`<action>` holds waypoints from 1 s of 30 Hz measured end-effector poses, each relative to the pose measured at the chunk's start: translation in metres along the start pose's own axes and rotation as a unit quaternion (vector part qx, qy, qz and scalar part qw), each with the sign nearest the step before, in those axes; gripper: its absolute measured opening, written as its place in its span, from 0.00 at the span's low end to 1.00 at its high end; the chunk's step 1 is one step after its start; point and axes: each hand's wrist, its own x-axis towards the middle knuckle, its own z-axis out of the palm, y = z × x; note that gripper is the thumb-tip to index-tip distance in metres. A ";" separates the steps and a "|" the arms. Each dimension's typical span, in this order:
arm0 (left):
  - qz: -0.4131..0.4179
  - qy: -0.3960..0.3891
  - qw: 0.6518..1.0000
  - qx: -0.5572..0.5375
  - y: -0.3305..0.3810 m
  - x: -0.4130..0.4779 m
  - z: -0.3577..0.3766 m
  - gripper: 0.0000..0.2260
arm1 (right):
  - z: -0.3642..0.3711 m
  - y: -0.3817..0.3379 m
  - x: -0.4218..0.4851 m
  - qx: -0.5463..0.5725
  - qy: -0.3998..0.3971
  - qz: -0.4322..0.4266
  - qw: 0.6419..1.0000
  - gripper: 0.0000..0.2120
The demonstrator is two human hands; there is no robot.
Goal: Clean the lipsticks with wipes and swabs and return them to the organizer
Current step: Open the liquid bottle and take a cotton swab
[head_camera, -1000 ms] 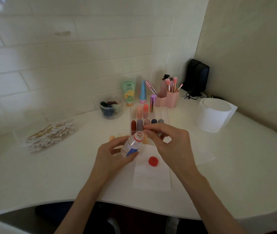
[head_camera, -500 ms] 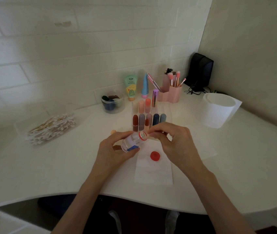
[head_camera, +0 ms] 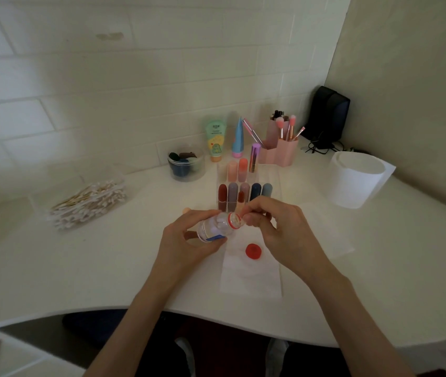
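Lipsticks (head_camera: 232, 193) are standing capped in two rows in the clear organizer (head_camera: 266, 172) just beyond our hands, near the middle of the white table (head_camera: 80, 268); one dark red lipstick in front of the near row is showing its bare tip. We are gripping a small clear bottle (head_camera: 216, 228) in our left hand (head_camera: 186, 243), fingers curled round it, and tilting its open, red-ringed mouth toward the right. We are bringing our right hand (head_camera: 279, 227) up to that mouth with thumb and forefinger pinched close together; whether they are holding anything, we cannot tell.

Below the hands a red cap (head_camera: 253, 251) is lying on a white wipe (head_camera: 251, 278) spread flat on the table. Farther out, cotton swabs (head_camera: 88, 204) are lying heaped at the left and a white paper roll (head_camera: 355, 180) is standing at the right. Along the tiled wall we are seeing a clear jar (head_camera: 186, 164), a green tube (head_camera: 215, 141), a blue tube (head_camera: 238, 138), a pink brush holder (head_camera: 279, 153) and a black speaker (head_camera: 328, 112).
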 end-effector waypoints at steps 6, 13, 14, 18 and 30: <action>0.007 0.006 1.000 -0.007 0.001 -0.001 -0.001 0.21 | -0.001 -0.003 0.000 0.014 0.006 0.006 1.000 0.06; -0.010 0.001 1.000 -0.021 0.000 -0.002 -0.002 0.21 | -0.004 -0.007 0.001 -0.018 0.044 0.006 0.999 0.04; -0.010 0.003 1.000 -0.020 0.000 -0.001 -0.002 0.21 | -0.004 -0.007 0.000 -0.026 0.050 0.001 0.998 0.04; -0.013 0.005 1.000 -0.016 -0.001 -0.001 -0.001 0.21 | -0.002 -0.006 0.001 -0.029 0.036 -0.007 0.999 0.06; -0.005 -0.002 1.000 -0.006 0.000 -0.002 -0.002 0.22 | 0.004 -0.003 0.001 -0.024 0.042 -0.040 0.998 0.18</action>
